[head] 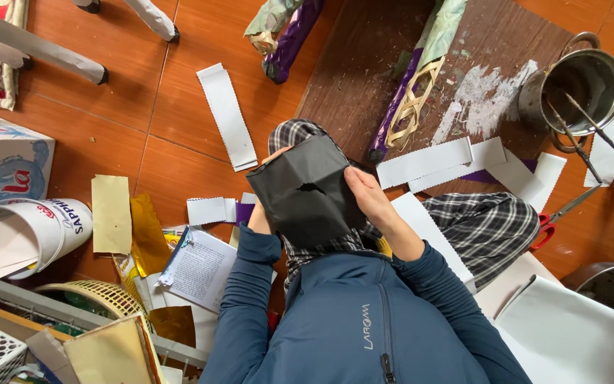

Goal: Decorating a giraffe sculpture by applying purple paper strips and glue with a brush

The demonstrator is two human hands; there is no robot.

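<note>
Both my hands hold a folded black paper piece (pixel 307 190) above my lap. My left hand (pixel 259 217) grips its left edge, mostly hidden behind the paper. My right hand (pixel 367 193) grips its right edge, fingers curled onto the paper. The paper has a small tear or fold near its middle. My knees in checked trousers (pixel 488 227) lie under and beside it.
A brown board (pixel 378 64) carries purple-green wrapped bundles (pixel 421 78) and white paper strips (pixel 435 162). A steel pot with sticks (pixel 583 85) stands at right, red-handled scissors (pixel 552 217) below it. White strip (pixel 227 117), bucket (pixel 37 231), baskets and papers lie left.
</note>
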